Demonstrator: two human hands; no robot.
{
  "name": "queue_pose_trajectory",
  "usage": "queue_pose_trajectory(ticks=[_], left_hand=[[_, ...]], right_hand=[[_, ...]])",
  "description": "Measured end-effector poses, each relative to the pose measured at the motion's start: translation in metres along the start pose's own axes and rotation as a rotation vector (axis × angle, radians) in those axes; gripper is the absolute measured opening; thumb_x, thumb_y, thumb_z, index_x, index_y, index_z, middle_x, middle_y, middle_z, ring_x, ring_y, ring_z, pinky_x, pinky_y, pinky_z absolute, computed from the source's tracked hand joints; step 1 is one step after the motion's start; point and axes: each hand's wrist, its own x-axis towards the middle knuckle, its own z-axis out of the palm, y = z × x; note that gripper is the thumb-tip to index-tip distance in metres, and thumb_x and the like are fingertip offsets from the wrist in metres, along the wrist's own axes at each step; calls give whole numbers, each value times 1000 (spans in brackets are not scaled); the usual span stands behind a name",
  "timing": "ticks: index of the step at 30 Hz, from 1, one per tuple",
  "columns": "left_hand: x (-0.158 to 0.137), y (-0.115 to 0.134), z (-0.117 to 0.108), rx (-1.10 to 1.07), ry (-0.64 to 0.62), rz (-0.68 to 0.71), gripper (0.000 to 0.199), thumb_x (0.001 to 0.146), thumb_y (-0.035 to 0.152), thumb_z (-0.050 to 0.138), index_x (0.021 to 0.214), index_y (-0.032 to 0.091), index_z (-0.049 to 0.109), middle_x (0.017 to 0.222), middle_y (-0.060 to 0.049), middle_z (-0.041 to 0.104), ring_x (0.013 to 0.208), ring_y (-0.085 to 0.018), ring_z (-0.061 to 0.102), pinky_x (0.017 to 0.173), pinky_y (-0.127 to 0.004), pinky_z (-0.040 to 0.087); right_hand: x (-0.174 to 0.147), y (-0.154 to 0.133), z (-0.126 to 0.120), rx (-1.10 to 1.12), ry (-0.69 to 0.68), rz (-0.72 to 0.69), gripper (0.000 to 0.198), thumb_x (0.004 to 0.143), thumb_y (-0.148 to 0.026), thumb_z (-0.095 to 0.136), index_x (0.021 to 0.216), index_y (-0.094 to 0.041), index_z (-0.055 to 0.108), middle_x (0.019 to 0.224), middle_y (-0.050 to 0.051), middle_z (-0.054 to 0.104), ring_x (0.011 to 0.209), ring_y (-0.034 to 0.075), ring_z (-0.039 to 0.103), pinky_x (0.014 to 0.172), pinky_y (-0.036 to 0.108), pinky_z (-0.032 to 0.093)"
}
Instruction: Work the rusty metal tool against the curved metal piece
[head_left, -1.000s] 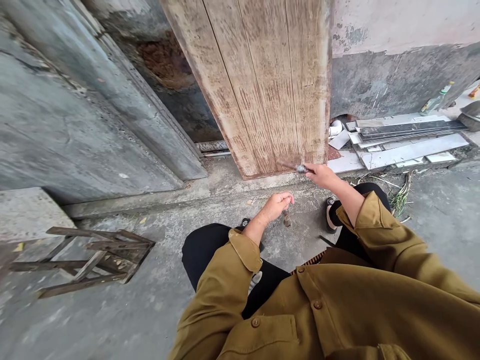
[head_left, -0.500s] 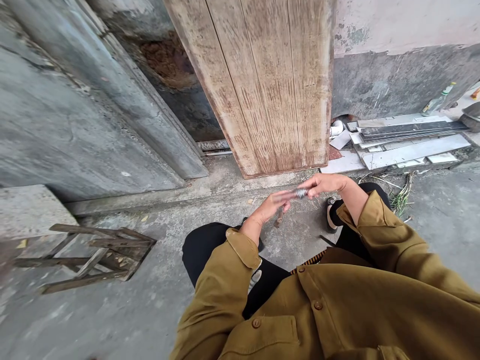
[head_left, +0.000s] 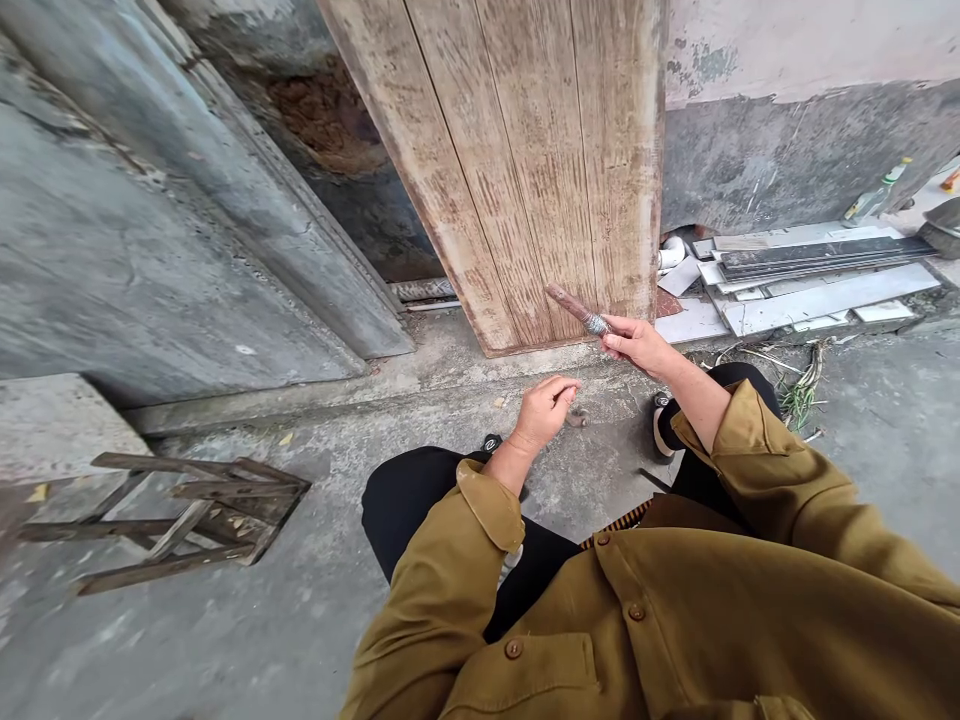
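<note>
My right hand [head_left: 634,345] grips the near end of a brown wooden stick [head_left: 568,302], which tilts up to the left in front of the wooden panel. Silvery wire [head_left: 596,325] is wound round the stick beside my right fingers. Lower and to the left, my left hand [head_left: 544,410] is closed in a pinch, apart from the stick. A faint thin strand shows at its fingertips and seems to be wire. Just beyond them is a small brown object [head_left: 576,418]; whether it hangs or lies on the ground I cannot tell.
A planked wooden panel [head_left: 525,170] leans against the wall ahead. Pale and dark strips [head_left: 825,285] are stacked at the right, with a glass bottle [head_left: 874,195] behind. A wooden stool [head_left: 195,510] lies on its side at the left. Plant stalks [head_left: 806,390] lie near my right foot.
My hands have moved apart. The right hand has raised the stick up and left, into clear sight. The left hand has closed into a pinch, and the small brown object has shifted up and right.
</note>
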Motion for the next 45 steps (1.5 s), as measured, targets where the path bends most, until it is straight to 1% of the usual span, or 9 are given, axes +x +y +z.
queue_pose_trajectory(ticks=[7,11,13,15,22,30,34,40,45], left_hand=[[-6,14,-22,300,-121,193,22,90,28,51,89,20,72,82,-8,68,78,-20,61,78,-30,45],[-3,12,-14,303,-315,138,21,87,21,51,80,20,70,80,-6,68,77,-19,60,76,-29,43],[-2,12,-9,207,-406,82,19,85,19,52,77,18,69,80,-5,68,76,-18,59,75,-28,42],[-1,11,-6,55,-433,-30,17,84,23,55,77,17,69,76,-4,67,71,-16,58,71,-27,43],[3,-8,3,-587,-182,-272,40,78,53,70,87,14,67,73,-4,66,72,-19,64,81,-34,49],[3,-26,19,-523,-231,-337,47,83,52,68,109,13,67,97,-8,72,101,-21,64,98,-33,43],[3,-32,27,-454,-210,-361,43,86,52,61,102,13,67,88,-6,69,90,-18,63,91,-30,44],[5,-26,25,-246,-322,-297,32,83,46,53,81,15,61,58,4,46,55,-12,45,63,-25,41],[6,-16,11,33,-433,-236,28,83,39,50,73,15,60,63,2,50,58,-11,45,60,-24,34]], right_hand=[[-6,-9,10,-853,-71,75,53,91,-31,56,143,-24,58,115,8,70,99,22,63,85,32,45],[-11,-18,10,-1164,-646,318,40,87,-25,60,125,-24,72,97,9,74,84,21,64,73,29,43],[-13,-18,3,-957,-1014,439,40,84,-21,64,122,-19,74,84,5,72,71,15,59,65,24,41],[-13,-17,-7,-651,-1154,461,49,83,-26,68,131,-15,68,78,3,69,64,10,54,61,22,40],[-10,-8,-12,-179,-556,146,62,85,-44,70,139,-16,61,79,-1,64,65,8,48,62,21,42],[-8,2,7,91,-357,132,69,80,-46,74,136,-9,58,72,-3,57,59,7,42,55,20,35],[-5,6,10,164,-222,90,58,82,-46,70,127,-10,61,75,-1,55,61,8,44,55,21,35],[3,16,5,-594,18,212,45,91,-28,52,133,-16,62,93,6,68,73,15,57,69,26,43],[-3,5,12,-1308,-278,344,44,94,-31,51,135,-22,63,117,16,70,104,29,64,81,35,46]])
